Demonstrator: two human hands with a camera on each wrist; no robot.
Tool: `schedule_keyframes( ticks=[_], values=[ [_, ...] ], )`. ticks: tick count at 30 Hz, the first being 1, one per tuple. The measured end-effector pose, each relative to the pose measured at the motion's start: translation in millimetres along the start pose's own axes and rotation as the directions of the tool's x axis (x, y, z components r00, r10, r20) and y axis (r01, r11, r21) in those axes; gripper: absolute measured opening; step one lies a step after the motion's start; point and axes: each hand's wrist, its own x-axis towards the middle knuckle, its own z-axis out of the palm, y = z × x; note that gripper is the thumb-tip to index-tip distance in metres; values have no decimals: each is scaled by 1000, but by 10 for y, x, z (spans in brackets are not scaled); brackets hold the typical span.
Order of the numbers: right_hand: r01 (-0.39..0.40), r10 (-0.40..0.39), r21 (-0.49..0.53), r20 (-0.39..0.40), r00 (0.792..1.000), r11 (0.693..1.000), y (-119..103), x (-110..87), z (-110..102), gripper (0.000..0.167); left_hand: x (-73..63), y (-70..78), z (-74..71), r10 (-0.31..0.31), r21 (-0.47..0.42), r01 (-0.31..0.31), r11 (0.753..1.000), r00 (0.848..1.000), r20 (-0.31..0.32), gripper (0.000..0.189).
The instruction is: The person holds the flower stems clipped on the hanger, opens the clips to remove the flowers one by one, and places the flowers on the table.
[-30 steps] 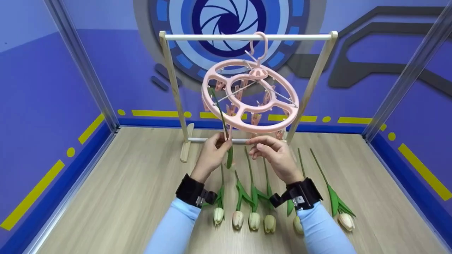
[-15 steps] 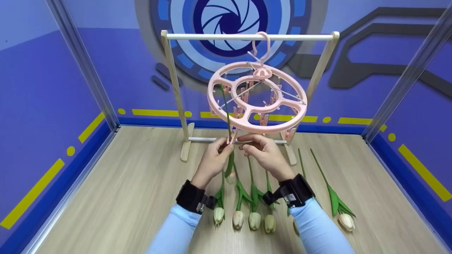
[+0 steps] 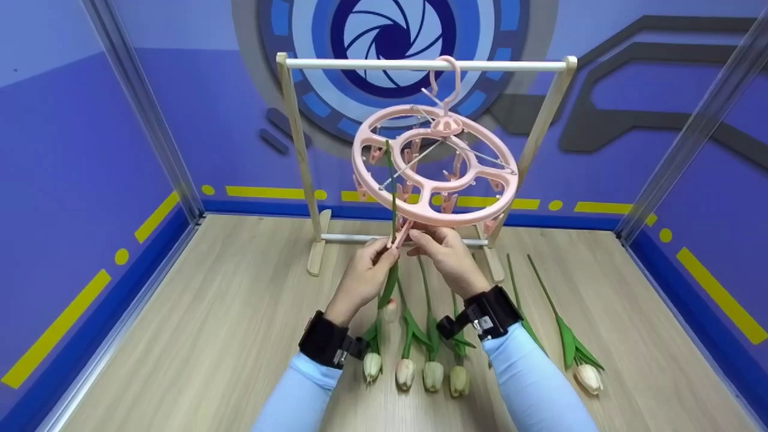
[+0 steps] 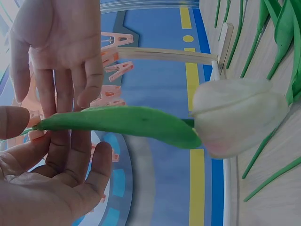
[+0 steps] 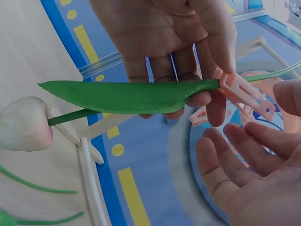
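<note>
My left hand (image 3: 363, 270) pinches a white tulip (image 4: 240, 117) by its stem, where a pink clothespin (image 5: 247, 94) sits at the base of the leaf (image 5: 131, 96). The flower hangs downward, and the stem rises past the rim of the pink round clip hanger (image 3: 423, 213). Close to the clothespin's handle end, my right hand (image 3: 447, 258) has its thumb and fingers apart on either side, gripping nothing. The left thumb and forefinger lie right at the clothespin's jaws in the right wrist view.
The hanger hooks over the white bar of a wooden rack (image 3: 360, 63), with several other pink clothespins (image 3: 449, 203) dangling below. Several tulips lie on the wood-grain table (image 3: 210, 336), including one at the right (image 3: 588, 378). Blue panels stand behind and beside.
My right hand has moved left and closer to the clothespin. The hanger has swung slightly right, and the clothespin now slants more. My left hand keeps its hold on the tulip.
</note>
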Motion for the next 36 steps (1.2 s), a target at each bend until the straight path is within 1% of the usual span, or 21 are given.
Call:
schedule_keyframes(
  ticks=[4, 7, 12, 18, 23, 30, 33, 36],
  values=[
    [13, -13, 78, 4, 1000, 997, 22, 21, 14, 36, -13, 4, -8, -5, -16, 5, 1000, 1000, 31, 27],
    [16, -17, 110, 4, 1000, 994, 40, 31, 23, 34, -14, 0, -1, -14, -35, 16, 999, 998, 53, 25],
    [21, -21, 102, 5, 1000, 995, 57, 32, 14, 31, -22, -6, 22, -27, -67, 30, 997, 998, 59, 21],
    [30, -31, 85, 4, 1000, 996, 37, 23, -3, 29, -62, -47, 16, -35, -133, 44, 990, 997, 69, 27],
    [43, -44, 77, 18, 999, 996, 31, 7, -26, 30, -91, -69, 6, -55, -117, 65, 991, 995, 89, 24],
    [93, -101, 107, 69, 993, 990, 38, 9, -62, 23, -146, -120, -18, -51, -97, 61, 993, 994, 102, 25],
    [99, -108, 120, 71, 992, 988, 38, 2, -73, 24, -158, -124, -23, -49, -103, 60, 993, 993, 107, 25],
    [101, -111, 133, 71, 991, 986, 33, -4, -76, 27, -152, -115, -18, -64, -111, 77, 991, 991, 119, 26]
  ],
)
